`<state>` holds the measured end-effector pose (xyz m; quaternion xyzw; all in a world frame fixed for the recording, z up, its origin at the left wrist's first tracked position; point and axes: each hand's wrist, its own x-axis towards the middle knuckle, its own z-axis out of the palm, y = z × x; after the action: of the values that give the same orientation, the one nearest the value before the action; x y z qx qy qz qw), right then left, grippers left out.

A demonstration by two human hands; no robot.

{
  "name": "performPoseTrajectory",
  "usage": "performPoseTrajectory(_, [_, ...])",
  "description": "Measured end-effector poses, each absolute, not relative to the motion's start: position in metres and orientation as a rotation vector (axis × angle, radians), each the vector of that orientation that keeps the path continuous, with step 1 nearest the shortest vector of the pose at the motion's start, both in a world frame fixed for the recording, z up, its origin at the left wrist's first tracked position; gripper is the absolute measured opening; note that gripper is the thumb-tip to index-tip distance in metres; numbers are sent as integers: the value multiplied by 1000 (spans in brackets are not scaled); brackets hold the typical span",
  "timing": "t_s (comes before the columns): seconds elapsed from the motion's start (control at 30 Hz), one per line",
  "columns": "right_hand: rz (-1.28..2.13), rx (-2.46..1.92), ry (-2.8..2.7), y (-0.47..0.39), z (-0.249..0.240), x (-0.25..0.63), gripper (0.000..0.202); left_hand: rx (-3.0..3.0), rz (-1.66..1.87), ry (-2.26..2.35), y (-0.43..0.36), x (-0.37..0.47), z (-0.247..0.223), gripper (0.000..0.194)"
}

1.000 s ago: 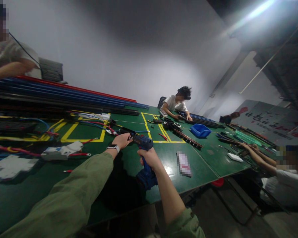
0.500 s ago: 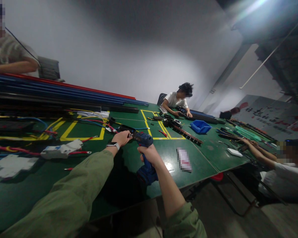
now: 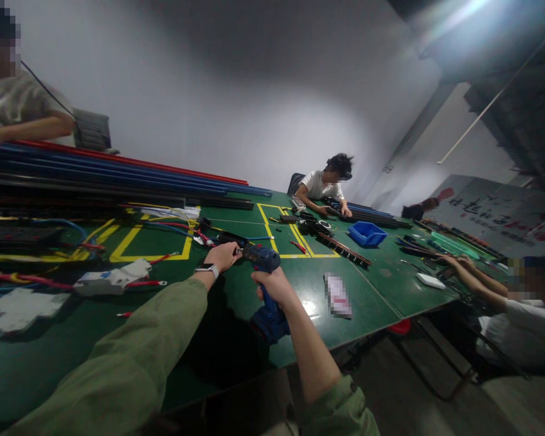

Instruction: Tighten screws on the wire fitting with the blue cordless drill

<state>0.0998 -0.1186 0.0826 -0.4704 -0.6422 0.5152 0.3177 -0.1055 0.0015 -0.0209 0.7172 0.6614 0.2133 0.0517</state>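
A blue cordless drill is held by its handle in my right hand, its nose pointing left. Just beyond that nose, my left hand has its fingers closed near the drill tip. What those fingers pinch is too small and partly covered to make out. A dark, long part lies right behind my left hand, with a blue wire running out to the right. The drill's battery end hangs low over the green table.
White breakers with red cables lie left of my forearm. Blue and red rails are stacked at the back left. A blue bin, a copper strip and a white packet lie to the right. Several co-workers sit around the table.
Both hands and the drill hold almost the same place. The whole view has shifted slightly; the co-worker at the far left appears a little lower and further right.
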Motion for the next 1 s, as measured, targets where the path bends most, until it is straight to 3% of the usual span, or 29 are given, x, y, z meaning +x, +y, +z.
performPoseTrajectory(1.0, [1362, -1243, -1653, -115, 76, 102, 11, 2212, 668, 1988, 1, -105, -21, 31])
